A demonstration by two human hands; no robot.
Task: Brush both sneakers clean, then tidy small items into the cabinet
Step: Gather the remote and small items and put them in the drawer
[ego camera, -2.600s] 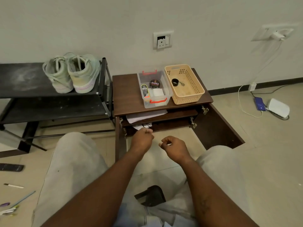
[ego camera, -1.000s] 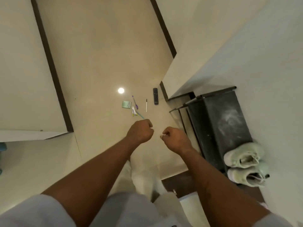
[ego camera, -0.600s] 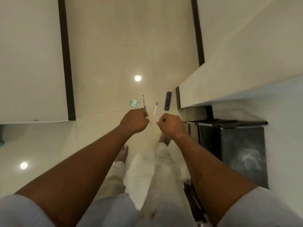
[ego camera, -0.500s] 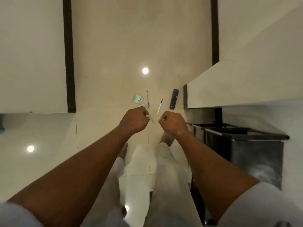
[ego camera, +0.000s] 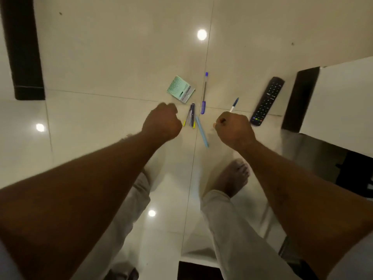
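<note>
Both of your hands are curled closed with nothing showing in them. The left grip (ego camera: pixel 161 122) and the right grip (ego camera: pixel 235 130) hang as fists over the floor (ego camera: pixel 101 67). You stand above it, so the coming move probably calls for a reach downward.

The small items lie ahead, mostly in the gap between the two fists. The pale blue pen (ego camera: pixel 201 134) is the middle one. Its long axis runs diagonally, far end toward the left grip and near end toward the right, which looks a little nearer. A slim bundle with yellow tips (ego camera: pixel 191 118) lies just beside the left grip in this view. The purple pen (ego camera: pixel 204 93) points straight away from you, and the white pen with a blue cap (ego camera: pixel 234 105) slants off behind the right knuckles. A flat green ribbed packet (ego camera: pixel 181 89) and a long black remote (ego camera: pixel 266 101) lie beyond, the remote off to the right.

The tiles are glossy and hard, so thin round pens will likely roll under a pinch. The cabinet is out of view.
</note>
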